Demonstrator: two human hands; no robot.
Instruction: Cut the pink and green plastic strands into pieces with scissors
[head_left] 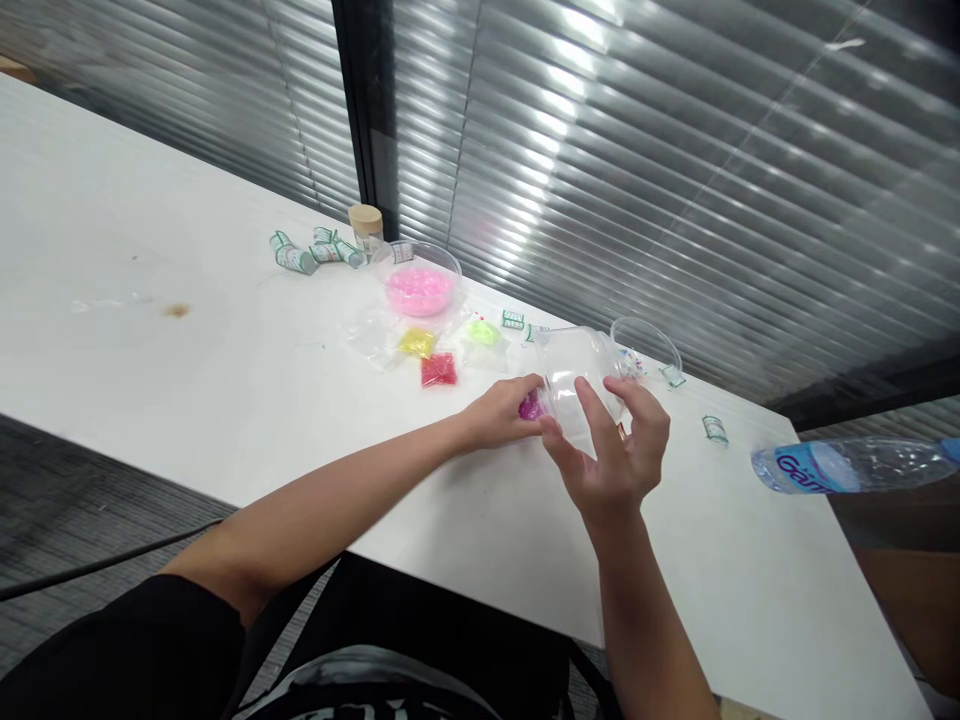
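A clear plastic tub (574, 360) is tipped on its side above the table, its opening toward the left. My right hand (619, 440) grips it, with the thumb near the rim and the fingers spread along its wall. At the opening, my left hand (501, 412) is closed around a glossy purple lump (531, 405) that looks like slime; part of it is hidden by the fingers. Left of the tub lie a packet of red beads (439, 369), a yellow packet (418, 342) and a bright green packet (484, 332).
Farther back stands a clear tub of pink slime (420, 290) beside a wooden-lidded jar (366, 225). Crumpled green-and-white wrappers (292, 254) are scattered about. A clear round lid (646, 345) and a water bottle (847, 466) are at the right. Blinds (600, 150) border the white table (187, 400).
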